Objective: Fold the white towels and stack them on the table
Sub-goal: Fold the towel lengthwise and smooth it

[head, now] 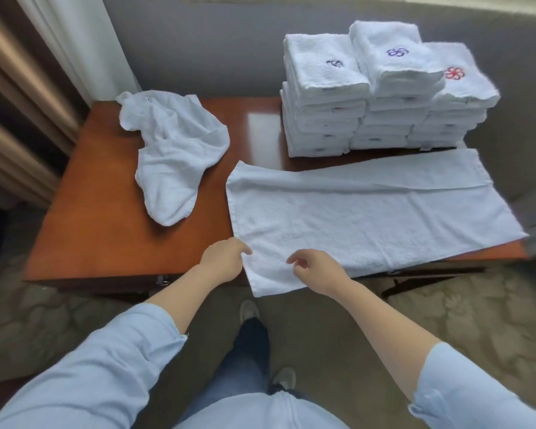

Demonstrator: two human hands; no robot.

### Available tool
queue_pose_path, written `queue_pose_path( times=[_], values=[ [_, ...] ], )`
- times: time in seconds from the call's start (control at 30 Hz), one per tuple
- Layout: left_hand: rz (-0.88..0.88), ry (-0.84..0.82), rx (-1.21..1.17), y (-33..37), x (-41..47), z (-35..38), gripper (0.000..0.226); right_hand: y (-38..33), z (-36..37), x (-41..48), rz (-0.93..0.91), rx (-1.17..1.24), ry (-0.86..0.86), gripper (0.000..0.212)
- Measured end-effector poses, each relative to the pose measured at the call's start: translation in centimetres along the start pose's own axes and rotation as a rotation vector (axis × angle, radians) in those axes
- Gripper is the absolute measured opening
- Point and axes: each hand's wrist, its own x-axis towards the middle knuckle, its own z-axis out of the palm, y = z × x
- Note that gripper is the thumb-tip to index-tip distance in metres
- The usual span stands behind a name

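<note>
A crumpled towel (174, 156) lies on the table (106, 227) at centre left. The left hand (225, 260) reaches forward, fingers together at the left edge of the flat towel (369, 218); whether they pinch it is unclear. The right hand (319, 270) is over the towel's near corner, fingers loosely curled and apart, holding nothing. The folded stacks (381, 97) stand at upper right.

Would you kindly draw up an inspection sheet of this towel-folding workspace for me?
Surface: glossy brown table.
Job's things: spread towel lying flat, near corner overhanging the front edge; crumpled towel at left; three stacks of folded towels at back right.
Clutter: nothing seen.
Hands: left hand at the spread towel's left edge, grip unclear; right hand over the towel, fingers loosely curled, holding nothing.
Cables: nothing seen.
Surroundings: curtain at left; patterned carpet below.
</note>
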Motion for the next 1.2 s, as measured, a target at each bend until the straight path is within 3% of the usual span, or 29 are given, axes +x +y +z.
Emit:
queue_pose_path(
  times=[0.3, 0.5, 0.7, 0.83, 1.1, 1.2],
  values=[
    [-0.121, 0.098, -0.069, -0.6, 3.7, -3.6, 0.035, -3.0, -4.6, 5.7, -0.068, -0.036, 0.138, 0.031],
    [-0.199, 0.175, -0.089, -2.7, 7.5, -6.3, 0.040, -6.2, -6.4, 12.5, -0.076, -0.081, 0.201, 0.041],
    [-0.272, 0.138, -0.144, -4.4, 11.1, -7.1, 0.047, -8.0, -6.9, 18.9, -0.021, -0.069, 0.252, 0.038],
    [-0.301, 0.128, -0.208, -5.1, 13.2, -7.3, 0.046, -8.0, -6.6, 21.8, 0.037, -0.130, 0.243, 0.042],
    [-0.252, 0.197, -0.286, -6.1, 14.4, -6.5, 0.018, -8.3, -5.6, 24.3, 0.114, -0.329, 0.153, 0.059],
    [-0.207, 0.217, -0.281, -6.5, 14.6, -6.3, 0.018, -9.3, -5.8, 24.6, 0.100, -0.386, 0.120, 0.045]
  ],
)
